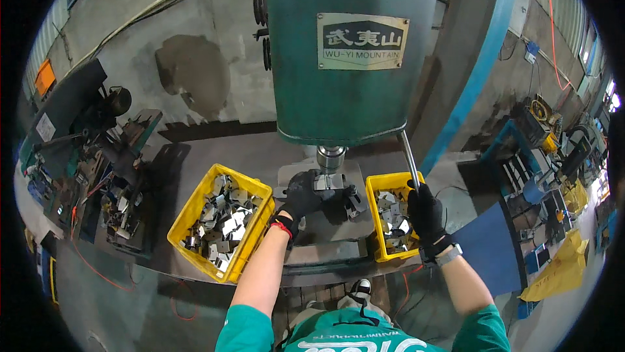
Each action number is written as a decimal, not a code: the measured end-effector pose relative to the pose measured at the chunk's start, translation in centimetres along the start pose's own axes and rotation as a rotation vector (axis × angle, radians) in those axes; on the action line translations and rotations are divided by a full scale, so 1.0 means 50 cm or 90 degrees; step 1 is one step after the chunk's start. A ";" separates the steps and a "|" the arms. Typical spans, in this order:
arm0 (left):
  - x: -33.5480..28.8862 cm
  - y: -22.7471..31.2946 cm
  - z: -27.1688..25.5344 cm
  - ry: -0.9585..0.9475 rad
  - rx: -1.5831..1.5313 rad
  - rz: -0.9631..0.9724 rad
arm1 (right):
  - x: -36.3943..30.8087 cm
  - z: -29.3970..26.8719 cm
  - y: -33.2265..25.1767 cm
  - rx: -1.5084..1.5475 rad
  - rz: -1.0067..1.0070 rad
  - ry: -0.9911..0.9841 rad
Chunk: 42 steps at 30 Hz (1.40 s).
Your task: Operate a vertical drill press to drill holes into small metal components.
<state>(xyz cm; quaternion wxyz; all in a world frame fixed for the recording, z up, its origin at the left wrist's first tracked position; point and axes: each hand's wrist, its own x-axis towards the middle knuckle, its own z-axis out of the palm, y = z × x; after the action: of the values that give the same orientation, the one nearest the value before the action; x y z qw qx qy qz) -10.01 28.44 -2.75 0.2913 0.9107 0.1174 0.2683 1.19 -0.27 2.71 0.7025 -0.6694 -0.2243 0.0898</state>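
Note:
A green drill press stands straight in front of me, its silver chuck pointing down. Below the chuck a small shiny bent metal piece sits in a dark fixture on the machine's table. My left hand, in a black glove, is closed at the left side of that piece, its fingertips against it and partly hidden. On the right, my gloved right hand is wrapped round the press's steel feed lever, which slants down from the machine's head.
A yellow bin of metal pieces stands left of the fixture, and a smaller yellow bin of similar pieces stands right. Farther left is another dark machine. A blue panel and a cluttered bench lie at right.

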 end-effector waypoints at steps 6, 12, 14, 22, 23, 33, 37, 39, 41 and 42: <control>0.002 0.026 -0.018 -0.029 -0.062 -0.046 | 0.005 0.031 0.019 -0.223 -0.105 0.054; 0.004 0.005 -0.019 -0.070 -0.147 -0.093 | 0.016 0.032 0.062 -0.131 -0.083 0.090; 0.000 0.008 -0.014 -0.009 -0.129 -0.059 | 0.022 0.029 0.074 -0.210 -0.127 0.098; -0.007 0.007 -0.001 0.033 0.006 -0.036 | 0.040 0.018 0.122 -0.365 -0.238 0.121; -0.006 0.008 -0.003 0.042 -0.001 -0.029 | 0.041 0.022 0.120 -0.388 -0.252 0.121; -0.011 0.011 -0.007 0.009 0.002 -0.040 | 0.046 0.035 0.132 0.189 0.038 0.100; -0.017 -0.001 0.011 0.064 0.024 -0.004 | 0.043 0.030 0.128 -0.246 -0.165 0.108; -0.014 -0.002 0.007 0.041 0.020 -0.022 | 0.045 0.027 0.133 -0.318 -0.208 0.106; -0.008 0.004 -0.001 -0.011 0.015 -0.053 | 0.043 0.027 0.131 -0.299 -0.223 0.109; -0.005 0.011 -0.005 -0.014 -0.013 -0.065 | 0.042 0.027 0.128 -0.287 -0.236 0.117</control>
<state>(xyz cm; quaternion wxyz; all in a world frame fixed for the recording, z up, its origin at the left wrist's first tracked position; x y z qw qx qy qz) -10.32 28.02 -2.38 0.3151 0.9034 0.1581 0.2441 3.59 2.40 -3.16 0.5579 -0.7614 -0.2923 -0.1533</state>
